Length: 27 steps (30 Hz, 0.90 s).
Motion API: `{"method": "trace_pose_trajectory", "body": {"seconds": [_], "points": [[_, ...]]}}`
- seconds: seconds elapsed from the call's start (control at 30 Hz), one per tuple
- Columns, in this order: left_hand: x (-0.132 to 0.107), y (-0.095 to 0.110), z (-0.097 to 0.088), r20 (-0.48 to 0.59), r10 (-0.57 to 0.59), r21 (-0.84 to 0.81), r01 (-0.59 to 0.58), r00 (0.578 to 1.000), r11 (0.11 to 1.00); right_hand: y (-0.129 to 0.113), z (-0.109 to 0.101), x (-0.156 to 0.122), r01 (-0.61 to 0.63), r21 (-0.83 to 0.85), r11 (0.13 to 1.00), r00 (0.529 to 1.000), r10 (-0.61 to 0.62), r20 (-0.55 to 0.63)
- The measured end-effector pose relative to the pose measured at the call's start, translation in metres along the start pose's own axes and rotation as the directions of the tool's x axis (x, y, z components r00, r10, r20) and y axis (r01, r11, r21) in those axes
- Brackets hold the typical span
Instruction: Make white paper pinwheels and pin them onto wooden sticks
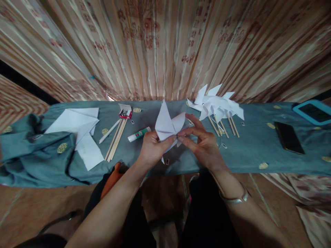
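Note:
A white paper pinwheel (167,119) is held up over the middle of the table, its blades curled in toward the centre. My left hand (156,146) is closed on its lower left side, the thumb pressing near the centre. At that centre, the thumb and index finger of my right hand (203,144) pinch together. A tiny dark thing shows between those fingertips, too small to name. Just left of the pinwheel lies a glue stick (139,134). Behind my right hand, several finished pinwheels (217,103) on wooden sticks (224,128) lie overlapping.
Further left are loose wooden sticks (116,141), a white pen-like stick (110,131), a small red box (125,112) of metal pieces and white paper sheets (90,151). A black phone (289,137) and a blue-framed tablet (314,112) lie right. A curtain (160,51) hangs behind the cloth-covered table (248,151).

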<state>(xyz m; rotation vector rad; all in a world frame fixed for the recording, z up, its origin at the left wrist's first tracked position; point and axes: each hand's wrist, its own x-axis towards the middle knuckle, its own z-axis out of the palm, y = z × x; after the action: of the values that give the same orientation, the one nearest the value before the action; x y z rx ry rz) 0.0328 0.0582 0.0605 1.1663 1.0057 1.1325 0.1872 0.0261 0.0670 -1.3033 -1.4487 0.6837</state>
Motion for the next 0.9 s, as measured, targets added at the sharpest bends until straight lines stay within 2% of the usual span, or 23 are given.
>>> {"method": "trace_pose_trajectory", "body": {"seconds": [0.13, 0.37, 0.53, 0.9], "points": [[-0.0003, 0.0007, -0.0017, 0.042, -0.014, 0.001, 0.014, 0.999, 1.000, 0.0032, -0.0016, 0.0005, -0.003, 0.009, 1.000, 1.000, 0.003, 0.011], [0.0021, -0.0053, -0.0026, 0.059, 0.012, 0.002, -0.012, 0.998, 1.000, 0.0038, -0.0024, -0.0001, -0.022, 0.042, 0.999, 1.000, 0.021, 0.011], [0.0017, -0.0037, -0.0023, 0.074, -0.008, -0.032, 0.011, 0.997, 0.999, 0.0035, -0.0027, -0.0007, -0.011, 0.050, 0.999, 1.000, 0.010, 0.010], [0.0012, -0.0016, -0.0040, 0.074, -0.035, -0.068, 0.041, 0.997, 0.997, 0.0070, -0.0001, -0.0014, -0.010, -0.020, 1.000, 0.995, 0.008, -0.104]]}}
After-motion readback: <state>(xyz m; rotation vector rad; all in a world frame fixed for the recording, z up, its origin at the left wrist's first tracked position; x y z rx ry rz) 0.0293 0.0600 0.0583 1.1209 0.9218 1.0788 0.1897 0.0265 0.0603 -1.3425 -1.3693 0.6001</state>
